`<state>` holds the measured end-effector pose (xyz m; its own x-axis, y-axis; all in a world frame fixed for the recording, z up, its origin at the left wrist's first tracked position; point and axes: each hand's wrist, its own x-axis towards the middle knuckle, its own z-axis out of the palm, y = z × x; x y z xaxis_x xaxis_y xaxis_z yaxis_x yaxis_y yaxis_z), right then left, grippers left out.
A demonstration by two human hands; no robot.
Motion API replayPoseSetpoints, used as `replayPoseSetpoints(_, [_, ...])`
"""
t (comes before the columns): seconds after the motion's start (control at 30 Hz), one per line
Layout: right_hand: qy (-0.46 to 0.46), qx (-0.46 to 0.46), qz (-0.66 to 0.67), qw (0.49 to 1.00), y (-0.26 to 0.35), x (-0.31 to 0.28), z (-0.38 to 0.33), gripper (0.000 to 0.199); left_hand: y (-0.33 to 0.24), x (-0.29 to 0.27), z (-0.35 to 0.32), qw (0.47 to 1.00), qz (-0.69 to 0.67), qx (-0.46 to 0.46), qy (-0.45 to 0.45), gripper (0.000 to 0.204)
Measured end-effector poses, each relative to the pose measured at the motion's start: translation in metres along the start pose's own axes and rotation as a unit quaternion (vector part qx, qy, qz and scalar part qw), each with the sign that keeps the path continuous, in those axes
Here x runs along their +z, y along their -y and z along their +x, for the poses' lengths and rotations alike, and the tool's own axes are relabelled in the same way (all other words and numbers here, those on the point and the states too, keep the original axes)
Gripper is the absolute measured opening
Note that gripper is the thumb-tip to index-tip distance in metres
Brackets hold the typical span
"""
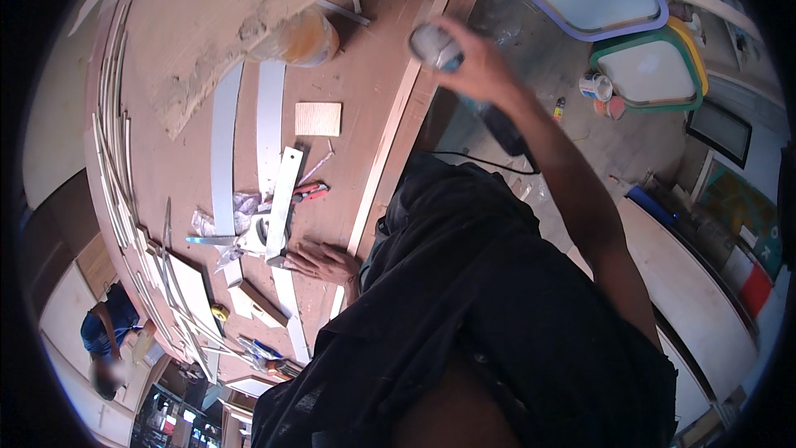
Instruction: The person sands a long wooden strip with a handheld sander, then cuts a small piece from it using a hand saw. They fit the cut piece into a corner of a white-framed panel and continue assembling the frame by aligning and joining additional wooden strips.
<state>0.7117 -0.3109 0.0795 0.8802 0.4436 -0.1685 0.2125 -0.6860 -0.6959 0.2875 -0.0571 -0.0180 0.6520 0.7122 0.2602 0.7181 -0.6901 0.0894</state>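
My right hand grips a corded power tool with a rounded grey head and a dark body hanging below my wrist. Motion smears the tool, so its exact kind is unclear. Its head is over a long pale wood strip along the table's edge; whether they touch, I cannot tell. My left hand lies flat on the table beside that strip, fingers stretched out. Close to its fingertips is a flat metal square. A white-handled tool and a red-handled tool lie around the square.
A rough board and a clear tub occupy the far table. Several thin strips line its left side. A black cord hangs near my body. Framed panels and cans stand right. Another person works lower left.
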Motion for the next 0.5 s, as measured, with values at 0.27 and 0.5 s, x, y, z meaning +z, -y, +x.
replayPoseSetpoints(0.27, [0.144, 0.017, -0.004, 0.989, 0.042, 0.017, -0.033, 0.085, -0.003, 0.001, -0.010, 0.993, 0.042, -0.103, 0.048, 0.068])
replayPoseSetpoints(0.5, [-0.001, 0.028, -0.017, 0.999, -0.029, -0.056, 0.059, 0.083, -0.008, 0.000, -0.009, 0.997, 0.047, -0.059, -0.009, 0.064])
